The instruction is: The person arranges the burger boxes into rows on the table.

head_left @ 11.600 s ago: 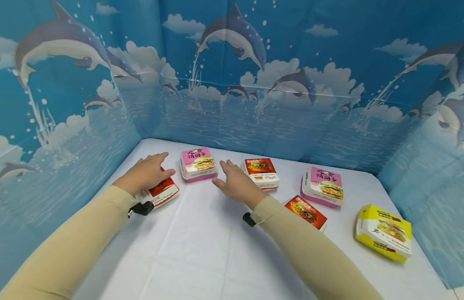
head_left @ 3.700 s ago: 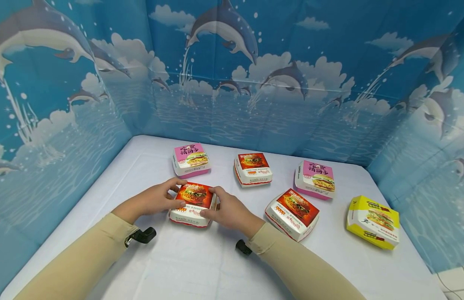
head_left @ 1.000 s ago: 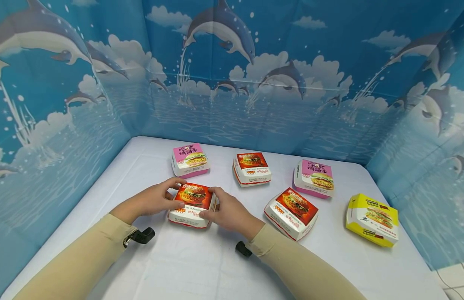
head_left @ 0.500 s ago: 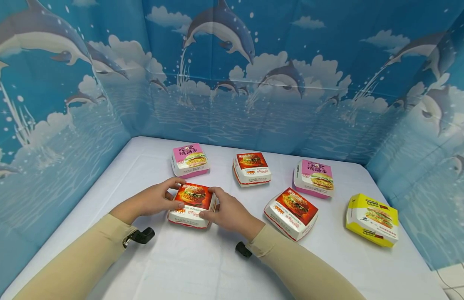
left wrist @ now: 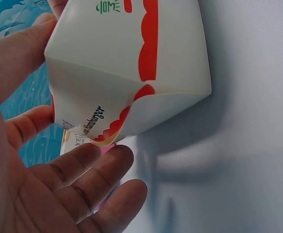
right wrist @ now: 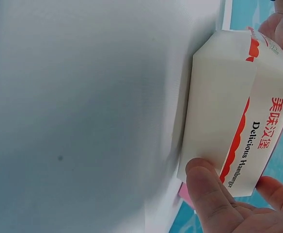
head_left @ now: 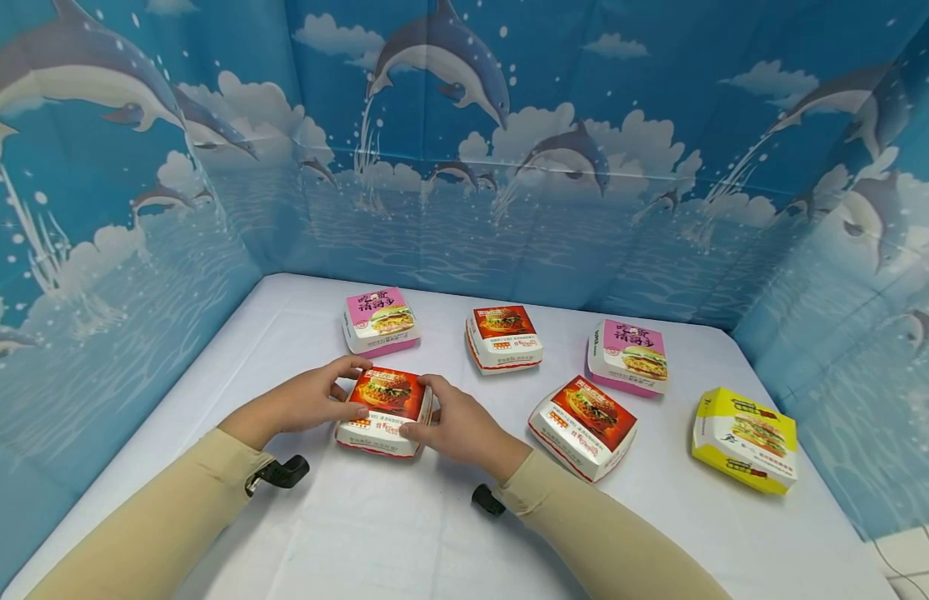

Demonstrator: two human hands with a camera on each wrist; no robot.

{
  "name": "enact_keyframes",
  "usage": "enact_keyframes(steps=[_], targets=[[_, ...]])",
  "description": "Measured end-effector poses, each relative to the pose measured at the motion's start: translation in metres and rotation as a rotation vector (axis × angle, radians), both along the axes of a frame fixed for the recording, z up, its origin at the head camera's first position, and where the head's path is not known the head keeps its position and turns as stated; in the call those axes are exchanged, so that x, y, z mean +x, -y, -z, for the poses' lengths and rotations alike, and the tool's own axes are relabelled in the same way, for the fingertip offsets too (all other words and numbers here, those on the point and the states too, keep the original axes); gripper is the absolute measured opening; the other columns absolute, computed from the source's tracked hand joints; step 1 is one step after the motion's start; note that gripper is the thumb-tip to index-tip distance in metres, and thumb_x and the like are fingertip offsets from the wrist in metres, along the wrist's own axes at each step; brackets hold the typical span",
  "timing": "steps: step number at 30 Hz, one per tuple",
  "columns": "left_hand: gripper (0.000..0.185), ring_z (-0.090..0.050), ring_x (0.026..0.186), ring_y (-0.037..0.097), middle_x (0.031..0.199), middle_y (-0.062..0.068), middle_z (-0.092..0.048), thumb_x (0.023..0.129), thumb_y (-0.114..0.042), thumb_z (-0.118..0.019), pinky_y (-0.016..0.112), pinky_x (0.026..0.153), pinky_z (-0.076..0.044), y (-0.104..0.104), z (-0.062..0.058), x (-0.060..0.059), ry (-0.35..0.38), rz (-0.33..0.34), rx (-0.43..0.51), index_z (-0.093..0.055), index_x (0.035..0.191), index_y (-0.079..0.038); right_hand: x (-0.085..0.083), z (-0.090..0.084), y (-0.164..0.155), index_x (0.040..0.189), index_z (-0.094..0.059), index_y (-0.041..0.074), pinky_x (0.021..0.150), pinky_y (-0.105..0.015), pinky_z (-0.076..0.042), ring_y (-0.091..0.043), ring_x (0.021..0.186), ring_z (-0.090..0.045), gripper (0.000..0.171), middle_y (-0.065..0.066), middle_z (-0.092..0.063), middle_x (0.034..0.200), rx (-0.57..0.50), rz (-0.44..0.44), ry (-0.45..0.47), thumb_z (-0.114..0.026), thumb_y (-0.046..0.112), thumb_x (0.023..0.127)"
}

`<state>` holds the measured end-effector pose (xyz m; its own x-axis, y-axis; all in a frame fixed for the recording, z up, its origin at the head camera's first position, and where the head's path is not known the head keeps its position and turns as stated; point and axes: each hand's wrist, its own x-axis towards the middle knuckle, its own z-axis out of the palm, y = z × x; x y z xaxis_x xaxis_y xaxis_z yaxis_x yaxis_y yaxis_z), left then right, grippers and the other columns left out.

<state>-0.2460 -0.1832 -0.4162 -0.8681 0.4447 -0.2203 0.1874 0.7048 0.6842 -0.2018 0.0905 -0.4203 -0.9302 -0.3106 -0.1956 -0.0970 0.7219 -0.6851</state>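
A red-and-white hamburger box point(head_left: 389, 398) sits on the white tabletop between my two hands. My left hand point(head_left: 302, 402) grips its left side, thumb on the near part of the lid and forefinger at the far corner. In the left wrist view the other fingers point(left wrist: 90, 179) are spread beside the box's corner flap. From the right, my right hand point(head_left: 464, 423) holds the opposite side, thumb near the front edge. The right wrist view has fingertips point(right wrist: 204, 182) against the box's side point(right wrist: 224, 97), low near the cloth. The lid appears closed.
Behind stand a pink burger box point(head_left: 382, 321), a red one point(head_left: 504, 337) and another pink one point(head_left: 627, 357). A second red box point(head_left: 582, 427) lies right of my right hand, and a yellow one point(head_left: 745, 440) is farthest right. A dolphin-print curtain point(head_left: 464, 150) encloses the table point(head_left: 359, 542).
Long before, my hands were apart, the left over this box farther left. The box has since moved right and nearer, with both hands on it. Over the last few seconds the hold looks unchanged.
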Motion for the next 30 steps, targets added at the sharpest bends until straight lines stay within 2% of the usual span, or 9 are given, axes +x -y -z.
enact_keyframes(steps=[4,11,16,21,30], targets=[[0.080,-0.063,0.128,0.034,0.161,0.016,-0.048,0.090,-0.057,-0.078,0.054,0.097,-0.057,0.001,0.000,0.000,-0.006,0.002,0.000,-0.040,0.156,-0.029,-0.001,-0.001,0.000,0.160,-0.038,0.025,0.087,-0.039,-0.057,-0.017,0.107,-0.064,0.085,-0.006,-0.064,0.140,0.004,0.002,0.002,-0.081,0.049,0.091],[0.083,-0.063,0.130,0.033,0.161,0.016,-0.048,0.094,-0.057,-0.074,0.056,0.100,-0.056,0.005,-0.004,0.000,-0.034,-0.001,-0.015,-0.037,0.160,-0.025,-0.003,-0.006,-0.002,0.159,-0.040,0.025,0.098,-0.048,-0.058,-0.026,0.124,-0.066,0.081,-0.011,-0.063,0.146,0.006,0.033,-0.008,-0.076,0.054,0.093],[0.073,-0.062,0.130,0.033,0.159,0.015,-0.050,0.100,-0.053,-0.068,0.054,0.101,-0.055,0.009,-0.008,-0.004,-0.081,-0.027,-0.023,-0.039,0.160,-0.023,-0.007,-0.010,-0.005,0.160,-0.040,0.023,0.103,-0.052,-0.055,-0.029,0.130,-0.064,0.078,-0.014,-0.063,0.146,0.009,0.075,-0.041,-0.072,0.054,0.096],[0.070,-0.058,0.136,0.038,0.161,0.017,-0.047,0.104,-0.049,-0.062,0.058,0.107,-0.052,0.013,-0.010,-0.012,-0.128,-0.078,-0.018,-0.037,0.162,-0.019,-0.016,-0.015,-0.008,0.160,-0.041,0.022,0.106,-0.054,-0.053,-0.031,0.134,-0.061,0.075,-0.013,-0.059,0.152,-0.010,0.117,-0.078,-0.070,0.054,0.098],[0.078,-0.048,0.146,0.047,0.166,0.026,-0.035,0.106,-0.052,-0.058,0.064,0.113,-0.044,0.016,-0.011,-0.036,-0.123,-0.181,-0.039,-0.025,0.166,-0.014,-0.038,-0.027,-0.012,0.159,-0.043,0.024,0.107,-0.055,-0.053,-0.031,0.138,-0.059,0.070,-0.013,-0.057,0.155,0.016,0.177,-0.121,-0.067,0.053,0.100]])
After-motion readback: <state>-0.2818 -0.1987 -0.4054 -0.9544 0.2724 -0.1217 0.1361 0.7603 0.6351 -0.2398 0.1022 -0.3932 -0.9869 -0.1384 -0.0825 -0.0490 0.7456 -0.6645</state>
